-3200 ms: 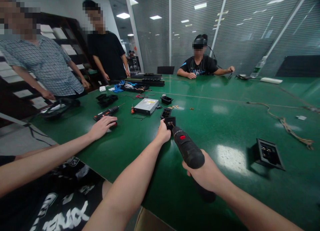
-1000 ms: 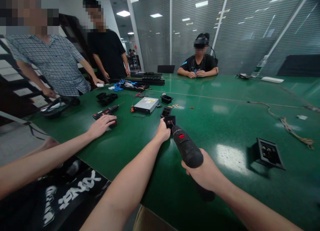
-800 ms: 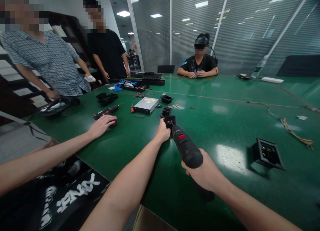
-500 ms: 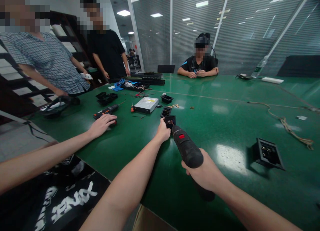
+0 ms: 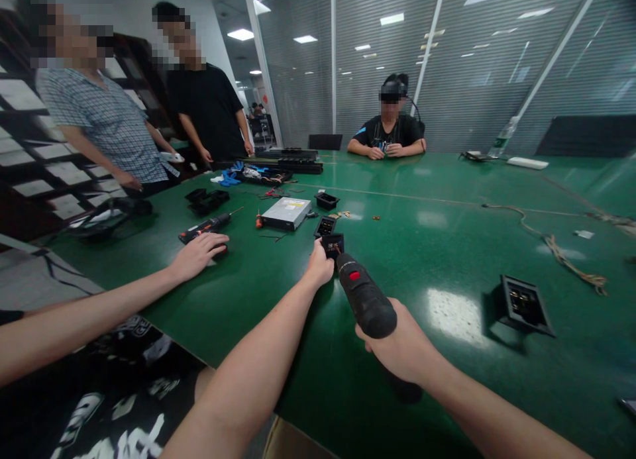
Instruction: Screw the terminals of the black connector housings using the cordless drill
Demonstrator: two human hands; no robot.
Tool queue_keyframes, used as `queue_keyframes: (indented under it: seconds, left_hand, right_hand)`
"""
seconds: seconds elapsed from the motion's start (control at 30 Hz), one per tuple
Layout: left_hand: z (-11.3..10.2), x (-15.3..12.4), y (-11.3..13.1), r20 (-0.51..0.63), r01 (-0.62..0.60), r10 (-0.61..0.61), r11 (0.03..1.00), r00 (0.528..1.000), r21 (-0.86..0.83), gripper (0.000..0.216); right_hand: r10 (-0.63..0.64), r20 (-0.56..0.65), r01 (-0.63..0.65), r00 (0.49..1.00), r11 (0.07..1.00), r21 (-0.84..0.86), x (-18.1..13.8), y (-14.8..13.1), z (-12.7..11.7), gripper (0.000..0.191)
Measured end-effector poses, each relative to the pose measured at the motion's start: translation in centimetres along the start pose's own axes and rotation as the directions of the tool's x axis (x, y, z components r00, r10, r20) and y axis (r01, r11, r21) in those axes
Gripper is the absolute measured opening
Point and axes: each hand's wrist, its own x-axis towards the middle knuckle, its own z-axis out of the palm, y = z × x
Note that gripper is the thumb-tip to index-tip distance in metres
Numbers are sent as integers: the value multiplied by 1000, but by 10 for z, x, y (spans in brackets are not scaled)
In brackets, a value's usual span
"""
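My left hand [image 5: 320, 263] is closed on a small black socket box [image 5: 332, 245], which it holds tilted just above the green table. Metal parts show inside the box. In my right hand [image 5: 397, 346] is a black cordless drill [image 5: 366, 297] with a red button, gripped by its handle. Its bit points into the socket box and appears to meet it, though the exact contact is too small to tell. Just behind sits a second socket box [image 5: 325, 226] with brass-coloured contacts, and farther back another black box [image 5: 326, 200].
At left, a co-worker's hand [image 5: 199, 255] lies by another drill [image 5: 205, 227]. A silver disc drive [image 5: 287, 213] stands mid-table near small brass pieces [image 5: 342, 214]. A socket box [image 5: 525, 303] and a cord [image 5: 571, 260] lie right. Another person [image 5: 390, 131] sits opposite; two stand at left.
The view has shifted slightly, so the table things appear farther left. My hands keep the same hold on box and drill. The standing person in the checked shirt has moved a little to the right.
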Motion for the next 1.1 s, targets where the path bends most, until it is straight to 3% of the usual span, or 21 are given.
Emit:
queue_keyframes:
  seconds: [1.1]
  left_hand:
    - [0, 0, -2, 6, -36, 36, 999, 999, -5, 68]
  right_hand:
    - [7, 1, -7, 1000, 1000, 1, -1, -4, 0, 11]
